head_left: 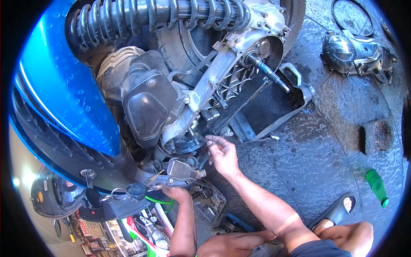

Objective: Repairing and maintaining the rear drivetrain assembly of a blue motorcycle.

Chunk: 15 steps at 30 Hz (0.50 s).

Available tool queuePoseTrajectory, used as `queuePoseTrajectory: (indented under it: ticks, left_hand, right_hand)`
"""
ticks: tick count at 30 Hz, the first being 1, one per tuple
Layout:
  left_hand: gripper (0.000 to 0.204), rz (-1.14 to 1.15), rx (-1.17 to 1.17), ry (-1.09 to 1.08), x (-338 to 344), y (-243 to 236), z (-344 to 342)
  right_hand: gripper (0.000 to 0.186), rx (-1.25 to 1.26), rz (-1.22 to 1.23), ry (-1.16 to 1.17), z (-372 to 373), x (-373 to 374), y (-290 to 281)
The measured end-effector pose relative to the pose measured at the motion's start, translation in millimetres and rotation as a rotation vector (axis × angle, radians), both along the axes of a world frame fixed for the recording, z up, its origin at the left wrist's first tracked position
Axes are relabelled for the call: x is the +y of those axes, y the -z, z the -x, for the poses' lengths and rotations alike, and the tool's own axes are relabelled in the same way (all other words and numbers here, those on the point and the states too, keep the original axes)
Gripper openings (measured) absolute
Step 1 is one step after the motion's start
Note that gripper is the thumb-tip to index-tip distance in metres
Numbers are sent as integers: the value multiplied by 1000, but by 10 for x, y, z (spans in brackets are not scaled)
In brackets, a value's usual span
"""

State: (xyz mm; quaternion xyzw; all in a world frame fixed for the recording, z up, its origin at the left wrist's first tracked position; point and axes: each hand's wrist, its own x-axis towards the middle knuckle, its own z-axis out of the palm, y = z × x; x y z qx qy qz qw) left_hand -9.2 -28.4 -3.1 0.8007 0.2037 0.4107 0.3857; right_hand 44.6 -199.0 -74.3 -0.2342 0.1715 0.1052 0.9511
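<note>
My right hand (223, 158) is beside the lower end of an opened scooter engine casing (205, 92), its fingers loosely curled and apart. Its fingertips are close to a short metal shaft (192, 132) that sticks out there; whether they touch it I cannot tell. I make out nothing in that hand. My left hand (176, 193) reaches up under a small grey rectangular part (182, 170) with a metal fitting. Its fingers are mostly hidden behind that part. A longer splined shaft (269, 73) projects from the casing's upper end.
A black coil spring (150, 15) crosses above the black plastic housing (147, 103). Keys on a ring (120, 194) hang from the blue body panel (64, 85). A removed engine cover (357, 55), a belt (353, 17), a block (376, 137) and a green bottle (376, 186) lie at right.
</note>
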Motion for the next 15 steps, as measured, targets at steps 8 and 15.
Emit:
queuePoseTrajectory:
  ticks: [8, 15]
  left_hand:
    - [54, 24, -4, 75, 235, 53, 3]
    - [47, -146, 35, -41, 118, 12, -37]
  right_hand:
    - [28, -166, 564, 348, 4, -191, -303]
    - [26, -53, 387, 256, 9, -247, -388]
